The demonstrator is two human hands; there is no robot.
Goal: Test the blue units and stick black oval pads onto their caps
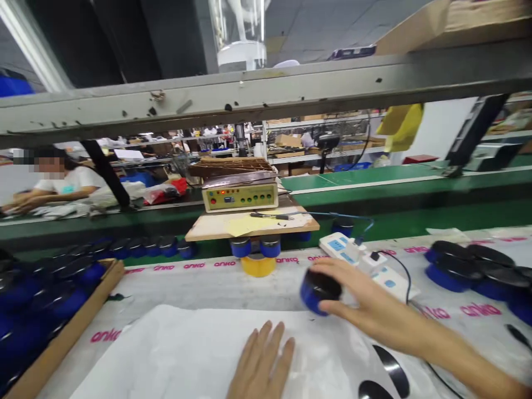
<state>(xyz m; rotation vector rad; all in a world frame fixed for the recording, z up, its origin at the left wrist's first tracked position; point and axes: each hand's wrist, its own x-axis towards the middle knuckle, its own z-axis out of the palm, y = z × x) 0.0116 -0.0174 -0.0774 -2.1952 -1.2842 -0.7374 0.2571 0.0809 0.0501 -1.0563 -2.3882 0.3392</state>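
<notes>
The right hand [353,291] pinches a blurred jar [312,292] by the paper [178,354]'s far edge; the left hand [265,370], wrist cut off, lies spread on it. Left of the paper, a cut-off box [70,338] holds jars [58,302].

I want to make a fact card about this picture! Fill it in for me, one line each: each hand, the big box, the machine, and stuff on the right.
Right hand: holds a blue tub with a black top; too blurry to tell if it's lifted
Left hand: flat on a white sheet
Box: cardboard, at the left, full of blue tubs
Machine: yellowish front with buttons, on a board
Right side: more black-topped tubs; black discs lower down
</notes>
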